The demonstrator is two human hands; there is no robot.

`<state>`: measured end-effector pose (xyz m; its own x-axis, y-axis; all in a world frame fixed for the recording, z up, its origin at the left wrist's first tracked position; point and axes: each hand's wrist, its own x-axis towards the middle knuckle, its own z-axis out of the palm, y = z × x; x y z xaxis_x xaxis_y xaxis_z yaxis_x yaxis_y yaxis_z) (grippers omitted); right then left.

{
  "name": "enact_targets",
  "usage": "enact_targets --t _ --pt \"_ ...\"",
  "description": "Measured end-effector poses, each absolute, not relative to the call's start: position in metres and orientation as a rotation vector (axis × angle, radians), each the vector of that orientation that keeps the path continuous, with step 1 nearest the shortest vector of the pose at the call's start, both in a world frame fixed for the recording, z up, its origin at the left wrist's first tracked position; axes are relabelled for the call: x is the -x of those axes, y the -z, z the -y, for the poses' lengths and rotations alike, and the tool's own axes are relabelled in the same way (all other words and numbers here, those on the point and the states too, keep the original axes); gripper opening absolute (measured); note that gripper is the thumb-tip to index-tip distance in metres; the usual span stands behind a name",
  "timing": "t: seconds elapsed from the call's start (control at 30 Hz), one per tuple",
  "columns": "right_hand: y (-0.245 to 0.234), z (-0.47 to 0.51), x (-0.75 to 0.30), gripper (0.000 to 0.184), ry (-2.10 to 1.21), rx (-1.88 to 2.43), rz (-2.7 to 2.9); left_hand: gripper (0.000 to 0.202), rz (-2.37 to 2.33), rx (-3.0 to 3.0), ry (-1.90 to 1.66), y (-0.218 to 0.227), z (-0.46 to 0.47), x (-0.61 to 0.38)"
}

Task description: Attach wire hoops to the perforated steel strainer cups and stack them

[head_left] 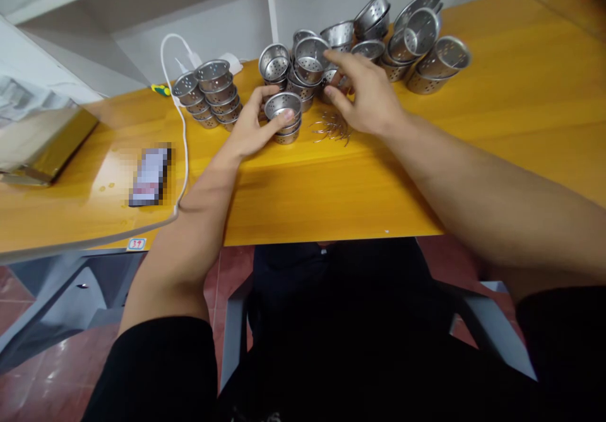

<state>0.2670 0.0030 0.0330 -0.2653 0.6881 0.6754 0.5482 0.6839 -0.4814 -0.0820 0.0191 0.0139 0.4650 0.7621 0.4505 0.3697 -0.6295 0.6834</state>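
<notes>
My left hand (253,122) is wrapped round a short stack of perforated metal cups (284,132), its thumb on the rim side and its fingers behind. The stack stands upright on the wooden table. My right hand (367,90) is held over the table with thumb and index finger spread. Its index fingertip is at the rim of another perforated cup (310,60), which tops a stack; whether it touches is unclear. Below the right hand lies a small heap of thin bent wire pieces (334,128).
Further stacks of perforated cups stand at left (218,93) and right (430,71). A phone (150,177), blurred out, lies near a white cable (184,150). A cardboard box (42,138) sits at the far left. Behind the cups rises a white wall (227,11).
</notes>
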Motion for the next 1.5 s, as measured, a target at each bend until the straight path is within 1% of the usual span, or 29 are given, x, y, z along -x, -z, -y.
enact_targets --t 0.07,0.2,0.27,0.43,0.53,0.6,0.63,0.7,0.77,0.9,1.07,1.17,1.2,1.23,1.37,1.43,1.5 --pt "-0.032 -0.01 -0.267 0.075 -0.185 0.97 1.945 0.103 -0.952 -2.219 -1.083 -0.01 -0.029 0.085" --pt "-0.034 -0.009 -0.263 0.073 -0.195 0.964 1.964 0.106 -0.941 -2.223 -1.136 -0.002 -0.045 0.089" --pt "-0.035 -0.006 -0.261 0.069 -0.217 0.966 1.964 0.105 -0.962 -2.225 -1.138 -0.001 -0.047 0.089" --pt "-0.036 0.0 -0.259 0.041 -0.267 1.005 1.881 0.104 -0.967 -2.258 -1.145 -0.009 -0.035 0.085" --pt "-0.038 0.0 -0.26 0.031 -0.252 1.004 1.784 0.103 -1.019 -2.325 -1.064 -0.019 -0.022 0.083" --pt "-0.041 0.0 -0.262 0.031 -0.221 0.999 1.745 0.103 -1.069 -2.358 -1.02 -0.026 -0.014 0.081" --pt "-0.043 0.0 -0.263 0.032 -0.207 0.995 1.742 0.106 -1.073 -2.362 -1.037 -0.029 -0.01 0.079" --pt "-0.049 0.005 -0.263 0.037 -0.182 0.963 1.769 0.115 -1.038 -2.359 -1.135 -0.034 -0.004 0.076" --pt "-0.057 0.015 -0.26 0.04 -0.162 0.896 1.831 0.118 -0.994 -2.383 -1.231 -0.04 0.002 0.07" --pt "-0.068 0.041 -0.247 0.041 -0.183 0.804 1.968 0.114 -0.949 -2.504 -1.263 -0.052 0.017 0.055" --pt "-0.077 0.063 -0.241 0.049 -0.312 0.874 2.115 0.096 -0.971 -2.524 -1.246 -0.064 0.031 0.046" --pt "-0.083 0.066 -0.243 0.06 -0.286 0.856 2.172 0.101 -0.974 -2.541 -1.19 -0.067 0.031 0.048" --pt "-0.085 0.066 -0.243 0.06 -0.284 0.84 2.193 0.104 -0.964 -2.541 -1.168 -0.067 0.03 0.048" --pt "-0.086 0.066 -0.243 0.057 -0.29 0.827 2.214 0.106 -0.951 -2.535 -1.149 -0.067 0.03 0.048" --pt "-0.089 0.066 -0.245 0.037 -0.347 0.847 2.242 0.11 -0.926 -2.479 -1.084 -0.067 0.029 0.046" --pt "-0.09 0.066 -0.248 0.032 -0.345 0.841 2.221 0.11 -0.928 -2.475 -1.071 -0.067 0.03 0.046" --pt "-0.092 0.066 -0.253 0.034 -0.33 0.796 2.205 0.109 -0.928 -2.488 -1.071 -0.068 0.031 0.046"
